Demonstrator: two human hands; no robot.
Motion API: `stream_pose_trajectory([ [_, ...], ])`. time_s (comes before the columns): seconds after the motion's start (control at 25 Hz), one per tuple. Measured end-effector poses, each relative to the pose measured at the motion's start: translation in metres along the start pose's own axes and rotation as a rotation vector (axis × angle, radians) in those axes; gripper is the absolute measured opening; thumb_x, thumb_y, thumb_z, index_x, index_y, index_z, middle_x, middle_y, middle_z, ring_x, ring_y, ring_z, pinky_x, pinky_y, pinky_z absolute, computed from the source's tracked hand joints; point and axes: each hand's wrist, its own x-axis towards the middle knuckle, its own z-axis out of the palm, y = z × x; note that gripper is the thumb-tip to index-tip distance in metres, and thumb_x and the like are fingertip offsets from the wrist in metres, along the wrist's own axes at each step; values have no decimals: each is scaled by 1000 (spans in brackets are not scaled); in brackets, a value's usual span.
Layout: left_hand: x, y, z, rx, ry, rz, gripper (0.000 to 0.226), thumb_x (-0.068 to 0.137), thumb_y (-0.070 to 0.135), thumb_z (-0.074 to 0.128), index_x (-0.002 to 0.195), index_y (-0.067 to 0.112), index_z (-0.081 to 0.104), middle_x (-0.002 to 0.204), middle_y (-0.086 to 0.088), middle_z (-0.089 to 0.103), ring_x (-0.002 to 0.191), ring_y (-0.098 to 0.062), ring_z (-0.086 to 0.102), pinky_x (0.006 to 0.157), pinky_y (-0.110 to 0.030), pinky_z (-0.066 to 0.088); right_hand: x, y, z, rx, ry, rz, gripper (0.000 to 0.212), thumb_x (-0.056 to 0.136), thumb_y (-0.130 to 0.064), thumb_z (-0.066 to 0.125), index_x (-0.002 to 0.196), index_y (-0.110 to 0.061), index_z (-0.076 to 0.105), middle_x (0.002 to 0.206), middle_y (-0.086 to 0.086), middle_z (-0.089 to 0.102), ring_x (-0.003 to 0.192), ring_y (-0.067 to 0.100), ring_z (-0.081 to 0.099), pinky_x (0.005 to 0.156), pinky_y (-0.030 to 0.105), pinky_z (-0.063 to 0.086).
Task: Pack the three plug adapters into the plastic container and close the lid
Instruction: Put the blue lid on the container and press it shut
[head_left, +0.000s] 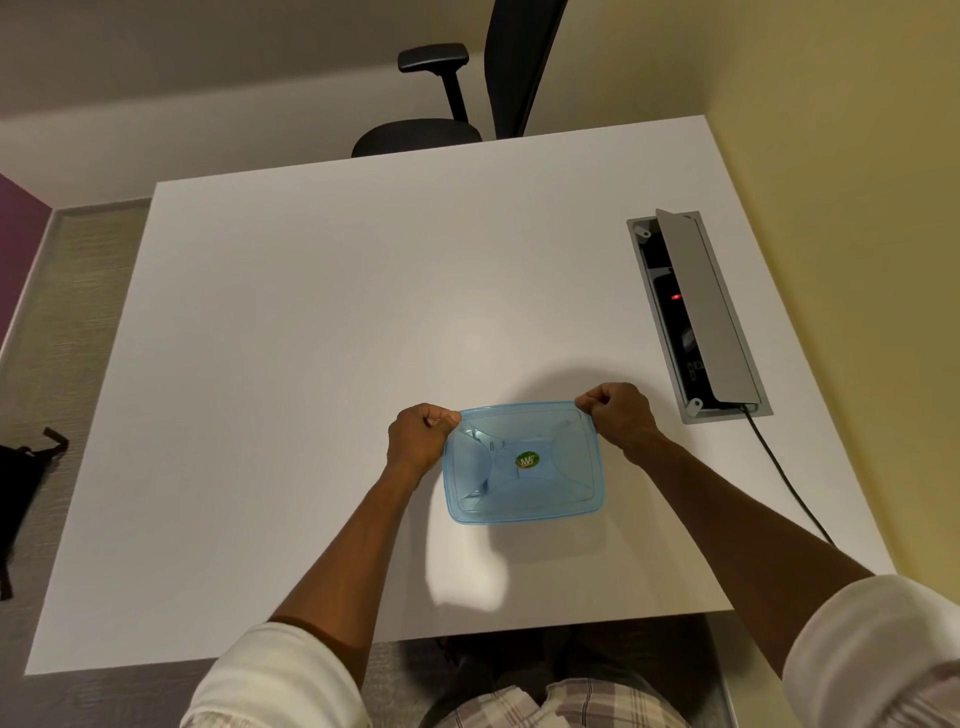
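A translucent blue plastic container (523, 462) sits on the white table (322, 322), near the front edge. Its lid lies on top, with a round green and yellow sticker in the middle. My left hand (418, 439) pinches the lid's far left corner. My right hand (621, 413) pinches the far right corner. Faint shapes show through the blue plastic on the left side, too blurred to name. No plug adapters lie loose on the table.
An open grey cable box (698, 312) with a raised flap is set into the table at the right, and a black cable (789, 483) runs from it toward the front. A black office chair (452, 104) stands beyond the far edge. A black bag (21, 483) lies on the floor at left.
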Motion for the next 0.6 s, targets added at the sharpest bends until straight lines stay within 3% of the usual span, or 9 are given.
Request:
stream_pose_trajectory([
  [0.08, -10, 4, 5, 110, 79, 125, 16, 88, 27, 64, 94, 14, 70, 95, -2, 71, 94, -25, 65, 89, -39, 53, -8, 0, 4, -60, 76, -79, 21, 89, -21, 67, 100, -3, 67, 101, 14, 70, 94, 28, 63, 78, 31, 46],
  [0.16, -29, 3, 16, 225, 145, 278, 34, 92, 29, 55, 120, 12, 62, 123, -7, 63, 118, -26, 57, 100, -28, 41, -28, 5, 16, -162, 165, -198, 38, 91, -23, 64, 123, -3, 57, 121, 16, 61, 112, 31, 56, 93, 37, 43],
  [0.28, -57, -11, 39, 443, 172, 511, 60, 96, 38, 40, 147, 8, 38, 156, -11, 36, 147, -26, 31, 120, -30, 21, -62, 27, 47, -367, 210, -468, 63, 92, -26, 60, 144, -1, 36, 149, 19, 42, 138, 33, 38, 115, 42, 30],
  [0.44, -70, -32, 56, 699, 53, 573, 73, 97, 46, 26, 156, 13, 1, 166, -6, 1, 154, -21, -5, 125, -37, 0, -80, 57, 72, -502, 131, -559, 75, 96, -43, 34, 154, -5, 5, 163, 13, 1, 152, 25, -3, 122, 36, -7],
  [0.6, -70, -38, 56, 789, 52, 577, 72, 99, 47, 25, 156, 14, -3, 166, -4, -5, 153, -17, -12, 124, -36, -6, -79, 60, 74, -556, 152, -570, 74, 97, -43, 30, 154, -5, 3, 164, 12, -1, 151, 23, -7, 122, 37, -8],
])
